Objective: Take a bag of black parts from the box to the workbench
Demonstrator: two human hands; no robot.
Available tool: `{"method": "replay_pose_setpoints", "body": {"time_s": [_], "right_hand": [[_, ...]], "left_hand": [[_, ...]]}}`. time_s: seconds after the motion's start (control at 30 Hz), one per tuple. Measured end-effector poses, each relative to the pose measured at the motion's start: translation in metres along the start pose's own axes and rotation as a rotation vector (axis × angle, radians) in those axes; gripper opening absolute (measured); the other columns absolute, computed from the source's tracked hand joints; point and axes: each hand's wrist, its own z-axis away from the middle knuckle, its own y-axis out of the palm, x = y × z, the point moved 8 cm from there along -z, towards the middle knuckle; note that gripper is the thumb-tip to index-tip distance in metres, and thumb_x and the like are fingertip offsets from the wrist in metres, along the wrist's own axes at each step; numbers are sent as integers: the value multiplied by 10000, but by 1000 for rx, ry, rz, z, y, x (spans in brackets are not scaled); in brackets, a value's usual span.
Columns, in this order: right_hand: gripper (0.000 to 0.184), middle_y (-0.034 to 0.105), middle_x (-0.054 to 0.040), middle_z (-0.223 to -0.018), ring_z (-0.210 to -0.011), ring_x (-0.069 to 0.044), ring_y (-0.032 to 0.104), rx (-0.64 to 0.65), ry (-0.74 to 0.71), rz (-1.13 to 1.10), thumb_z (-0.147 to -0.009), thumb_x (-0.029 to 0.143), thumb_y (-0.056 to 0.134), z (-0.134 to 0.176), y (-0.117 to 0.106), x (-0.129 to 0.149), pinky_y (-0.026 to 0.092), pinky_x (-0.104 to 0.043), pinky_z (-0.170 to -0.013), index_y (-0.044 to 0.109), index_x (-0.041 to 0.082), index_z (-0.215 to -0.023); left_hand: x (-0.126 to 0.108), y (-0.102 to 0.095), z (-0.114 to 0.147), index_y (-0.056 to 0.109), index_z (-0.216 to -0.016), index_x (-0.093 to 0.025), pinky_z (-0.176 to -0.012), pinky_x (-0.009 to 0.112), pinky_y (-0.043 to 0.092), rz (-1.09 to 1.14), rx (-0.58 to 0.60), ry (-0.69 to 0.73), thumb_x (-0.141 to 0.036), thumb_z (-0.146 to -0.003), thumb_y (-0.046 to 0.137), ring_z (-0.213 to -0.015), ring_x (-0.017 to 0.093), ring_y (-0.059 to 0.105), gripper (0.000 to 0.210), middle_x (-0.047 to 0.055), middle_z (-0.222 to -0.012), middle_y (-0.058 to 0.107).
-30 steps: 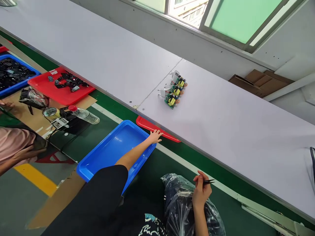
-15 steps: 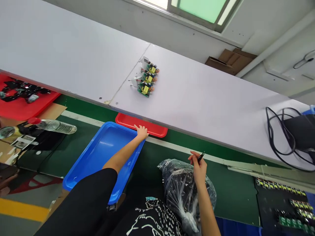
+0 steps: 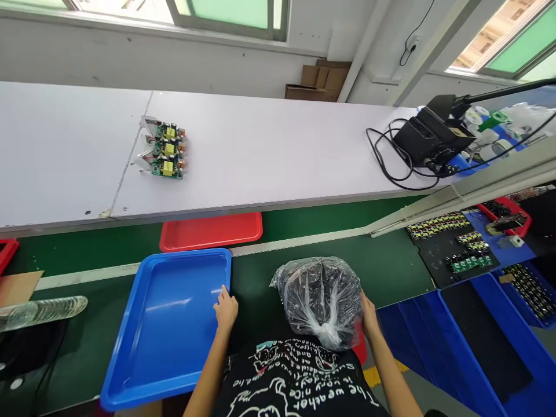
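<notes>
My left hand (image 3: 226, 311) is on the right rim of a large blue tray (image 3: 174, 324), its fingers closed over the edge. The tray holds nothing. A tied clear plastic bag (image 3: 319, 298) with dark contents sits on the green bench close to my body, its knot towards me. Against the bag's right side lies my right hand (image 3: 370, 315); its fingers are mostly hidden, so I cannot tell whether it grips the bag. Just beyond the blue tray is a shallow red tray (image 3: 212, 231), partly under the raised white shelf.
Several circuit boards (image 3: 168, 149) stand on the white shelf (image 3: 269, 150). A black device with coiled cable (image 3: 417, 145) sits at its right end. At left lies a clear bottle (image 3: 43, 313). Boards on a black mat (image 3: 456, 255) and blue bins (image 3: 469, 347) are at right.
My view has swung to the right. My left hand has come back along the blue tray's rim towards me. My right hand has lowered beside the bag; the dark slim tool it held is out of sight.
</notes>
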Motion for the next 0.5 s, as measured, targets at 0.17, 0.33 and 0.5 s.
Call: {"method": "replay_pose_setpoints", "body": {"time_s": [0.17,0.33,0.5], "right_hand": [[491,738,-88,-803,-826,-287,678,-1,105,-128,-518,643,663,5,9,-24,535,-356,-691,661,198,-727],[343,709,-74,-708,-833,-285,665,85,145,-169,-446,498,659,-3,10,-18,533,-368,-711,639,212,-634],[324,622,-111,-527,-651,-304,672,352,325,-203,-441,503,659,-6,47,-33,527,-415,-625,615,184,-477]], "left_hand": [[-21,-31,-22,159,-1553,29,-1150,547,292,79,22,29,-138,-915,241,-1406,398,392,664,280,-1546,346],[-70,-18,11,111,-1572,-16,-1230,478,203,224,61,56,-425,-915,304,-1525,304,155,798,213,-1641,148],[-116,61,85,654,-1267,-350,-940,515,539,473,337,61,-738,-805,141,-1268,317,575,792,97,-1269,687]]}}
